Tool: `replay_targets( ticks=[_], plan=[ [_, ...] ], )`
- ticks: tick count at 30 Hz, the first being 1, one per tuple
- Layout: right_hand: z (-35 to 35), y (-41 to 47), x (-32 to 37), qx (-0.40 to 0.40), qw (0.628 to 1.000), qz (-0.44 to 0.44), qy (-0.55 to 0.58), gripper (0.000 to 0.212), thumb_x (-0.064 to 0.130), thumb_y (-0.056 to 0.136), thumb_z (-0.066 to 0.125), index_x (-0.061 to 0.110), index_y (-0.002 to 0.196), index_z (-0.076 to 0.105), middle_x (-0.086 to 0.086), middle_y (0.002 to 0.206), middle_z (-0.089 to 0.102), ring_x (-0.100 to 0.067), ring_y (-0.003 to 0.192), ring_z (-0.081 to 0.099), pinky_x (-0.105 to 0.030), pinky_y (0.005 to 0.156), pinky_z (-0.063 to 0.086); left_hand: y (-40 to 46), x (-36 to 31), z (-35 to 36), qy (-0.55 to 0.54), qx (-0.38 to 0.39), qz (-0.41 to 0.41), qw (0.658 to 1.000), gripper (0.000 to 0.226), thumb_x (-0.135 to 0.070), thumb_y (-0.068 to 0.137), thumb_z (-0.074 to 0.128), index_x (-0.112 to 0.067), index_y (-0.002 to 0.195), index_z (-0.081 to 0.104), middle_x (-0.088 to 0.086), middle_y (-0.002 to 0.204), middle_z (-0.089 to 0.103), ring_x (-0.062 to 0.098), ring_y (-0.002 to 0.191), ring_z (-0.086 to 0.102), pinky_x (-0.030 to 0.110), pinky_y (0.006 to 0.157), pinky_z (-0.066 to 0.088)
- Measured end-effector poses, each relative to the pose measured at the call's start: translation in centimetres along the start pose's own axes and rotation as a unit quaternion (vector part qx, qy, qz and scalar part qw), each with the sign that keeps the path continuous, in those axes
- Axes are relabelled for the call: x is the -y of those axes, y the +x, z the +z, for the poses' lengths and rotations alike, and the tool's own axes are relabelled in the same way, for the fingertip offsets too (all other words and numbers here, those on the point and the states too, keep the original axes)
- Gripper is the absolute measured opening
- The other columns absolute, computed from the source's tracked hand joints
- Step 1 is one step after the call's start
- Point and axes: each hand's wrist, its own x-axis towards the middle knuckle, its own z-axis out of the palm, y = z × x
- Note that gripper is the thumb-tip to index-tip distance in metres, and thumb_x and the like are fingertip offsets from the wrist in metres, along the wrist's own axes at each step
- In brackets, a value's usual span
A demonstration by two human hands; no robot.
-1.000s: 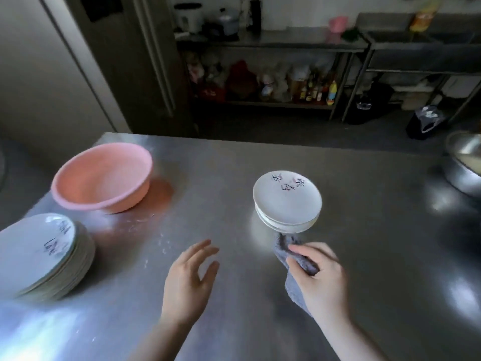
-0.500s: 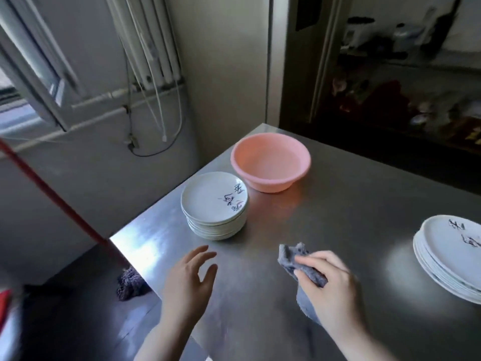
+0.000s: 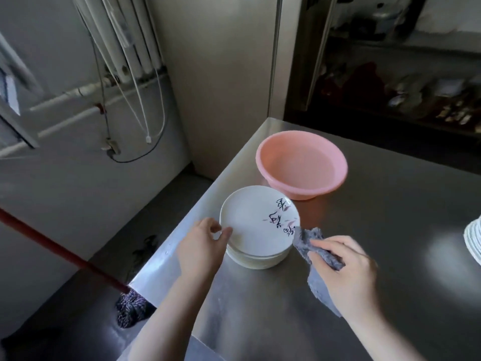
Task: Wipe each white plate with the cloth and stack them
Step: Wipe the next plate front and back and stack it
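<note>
White porcelain, inked with dark characters, tops a stack of plates [image 3: 256, 225] near the left edge of a steel table [image 3: 390, 230], just in front of a pink basin [image 3: 302, 165], where the left hand [image 3: 201, 248] pinches the top plate's near rim between thumb and fingers, apparently to lift it for wiping. Beside the stack the right hand [image 3: 346, 272], fingers curled, grips a grey cloth [image 3: 316, 252] that touches the plate's right edge. A second pile [image 3: 473, 242] waits at far right, likely the wiped ones.
</note>
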Motion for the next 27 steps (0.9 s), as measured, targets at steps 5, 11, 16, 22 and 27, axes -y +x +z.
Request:
replay_targets(
  ticks=[5, 11, 16, 22, 27],
  plan=[
    [0.3, 0.2, 0.8, -0.018, 1.000, 0.016, -0.018, 0.026, -0.003, 0.066, 0.082, 0.019, 0.080, 0.077, 0.013, 0.083, 0.063, -0.004, 0.077, 0.059, -0.006, 0.064, 0.041, 1.4, 0.0, 0.4, -0.031, 0.014, -0.039, 0.999, 0.031, -0.054, 0.080, 0.063, -0.027, 0.072, 0.053, -0.010, 0.069, 0.059, 0.007, 0.064, 0.055, 0.026, 0.051, 0.036],
    [0.7, 0.6, 1.1, -0.031, 0.999, 0.032, -0.002, 0.027, -0.003, 0.067, 0.081, 0.020, 0.081, 0.077, 0.013, 0.084, 0.063, -0.004, 0.077, 0.060, -0.005, 0.065, 0.041, 1.0, -0.3, 0.4, -0.094, 0.015, -0.057, 0.994, 0.026, -0.044, 0.083, 0.068, -0.025, 0.070, 0.055, -0.007, 0.064, 0.060, 0.010, 0.061, 0.057, 0.027, 0.050, 0.035],
    [0.6, 0.9, 1.1, -0.032, 0.999, 0.034, 0.000, 0.028, 0.000, 0.068, 0.082, 0.023, 0.082, 0.077, 0.014, 0.084, 0.063, -0.005, 0.077, 0.061, -0.011, 0.065, 0.045, 0.9, -1.1, -0.1, -0.187, -0.001, -0.063, 0.980, 0.022, -0.034, 0.082, 0.069, -0.021, 0.070, 0.056, -0.004, 0.062, 0.062, 0.014, 0.060, 0.060, 0.029, 0.051, 0.041],
    [0.2, 0.8, 0.9, -0.031, 0.999, 0.043, -0.005, 0.027, 0.004, 0.069, 0.082, 0.027, 0.082, 0.076, 0.016, 0.085, 0.063, -0.005, 0.076, 0.062, -0.017, 0.066, 0.047, 0.6, -1.4, -0.8, -0.340, 0.009, -0.092, 0.936, 0.010, -0.012, 0.080, 0.070, -0.009, 0.083, 0.061, 0.003, 0.060, 0.070, 0.017, 0.053, 0.067, 0.043, 0.064, 0.061],
    [-0.5, 0.5, 0.6, -0.045, 0.997, 0.055, -0.001, 0.027, 0.004, 0.069, 0.082, 0.027, 0.082, 0.076, 0.016, 0.086, 0.063, -0.007, 0.077, 0.063, -0.021, 0.068, 0.049, 0.6, -1.5, -0.7, -0.406, 0.013, -0.102, 0.908, 0.023, -0.008, 0.082, 0.074, -0.015, 0.103, 0.069, 0.007, 0.063, 0.071, 0.017, 0.051, 0.066, 0.044, 0.070, 0.062]
  ],
)
